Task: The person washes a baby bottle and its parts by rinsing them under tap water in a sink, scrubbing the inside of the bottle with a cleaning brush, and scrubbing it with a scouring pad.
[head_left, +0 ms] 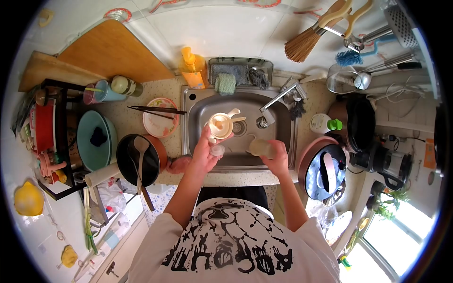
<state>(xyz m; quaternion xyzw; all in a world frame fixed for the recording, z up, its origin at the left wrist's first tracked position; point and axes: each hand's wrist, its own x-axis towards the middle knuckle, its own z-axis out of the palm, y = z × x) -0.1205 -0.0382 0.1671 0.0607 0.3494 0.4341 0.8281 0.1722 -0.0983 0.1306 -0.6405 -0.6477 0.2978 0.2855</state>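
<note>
Over the sink (188, 122), my left hand (204, 153) is closed around a cream-coloured set of what look like nested measuring cups (220, 125), with short handles sticking out to the right. A small translucent cap (217, 150) rests against the fingers of that same hand. My right hand (277, 158) grips a pale, cloudy bottle (260, 147) lying on its side, its mouth towards the left. Whether anything is inside the bottle cannot be made out. The faucet (281, 99) stands beyond the right hand.
Left of the sink are a patterned bowl (160, 123) with chopsticks (158, 111) across it and a pan (125, 165) with spoons. A yellow pump bottle (193, 70) stands behind. To the right are a lidded pot (311, 165) and a white container (320, 123).
</note>
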